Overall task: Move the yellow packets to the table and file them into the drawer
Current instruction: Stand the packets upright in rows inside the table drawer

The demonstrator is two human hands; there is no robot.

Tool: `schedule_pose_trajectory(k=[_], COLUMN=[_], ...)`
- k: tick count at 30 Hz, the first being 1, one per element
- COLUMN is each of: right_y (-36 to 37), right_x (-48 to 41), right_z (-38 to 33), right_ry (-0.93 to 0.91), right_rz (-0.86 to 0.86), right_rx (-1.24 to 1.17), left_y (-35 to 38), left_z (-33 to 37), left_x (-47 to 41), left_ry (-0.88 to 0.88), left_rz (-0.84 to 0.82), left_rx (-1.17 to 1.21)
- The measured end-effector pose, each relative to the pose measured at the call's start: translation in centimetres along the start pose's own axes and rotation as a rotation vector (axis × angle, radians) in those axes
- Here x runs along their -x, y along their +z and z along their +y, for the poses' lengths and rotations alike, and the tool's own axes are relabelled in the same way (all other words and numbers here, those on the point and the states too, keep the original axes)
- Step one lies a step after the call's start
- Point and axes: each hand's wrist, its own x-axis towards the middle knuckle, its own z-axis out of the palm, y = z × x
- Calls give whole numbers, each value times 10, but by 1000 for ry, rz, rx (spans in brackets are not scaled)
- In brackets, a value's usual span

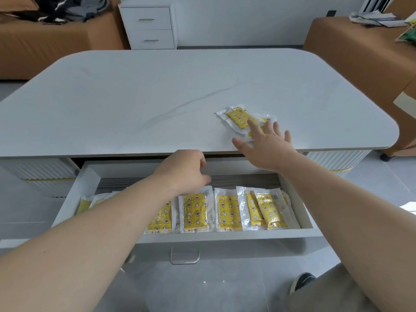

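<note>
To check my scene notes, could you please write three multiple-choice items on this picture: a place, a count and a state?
1. Where on the table do the loose packets lie? A) far left B) centre C) near right
2. How many drawer fronts does the white cabinet show? A) two B) one C) four
3. The table's drawer is: A) shut B) open C) taken out
Key: 1 C, by the right hand and its spread fingers; 2 A, two handles, one above the other; 3 B, pulled out, filed packets showing.
</note>
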Motion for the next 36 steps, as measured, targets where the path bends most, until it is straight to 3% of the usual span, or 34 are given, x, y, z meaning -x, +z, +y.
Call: schedule_pose_trajectory(k=[2,7,11,16,19,23,27,33,36], right_y=[3,10,17,19,18,14,7,-3,-8], right_x=[0,7,16,22,23,26,35,46,49], right_z=[-4,-15,-29,-37,-39,-42,-52,-70,-77], right_ry=[-30,-264,-437,-569,-573,-427,-239,25,30], right_rz=[-28,115,323,375,434,514,299,-126,-243], right_rx=[42,159,136,-12,-132,-157,-385,-1237,-1463], left_y=[-6,-16,-16,-16,-17,-12,-10,-18,-27], left_z=[-2,-7,-9,-7,-16,-28,-31,-33,-37], left_x=[0,-5,-9,-12,-10,-12,-13,-9,-5], left_ry=[-1,-68,-258,-482,-520,-546,-546,-544,-536], left_rz=[92,196,78,-23,-83,-59,-2,82,149], left_rx=[59,145,233,574,741,847,1004,1066,1170])
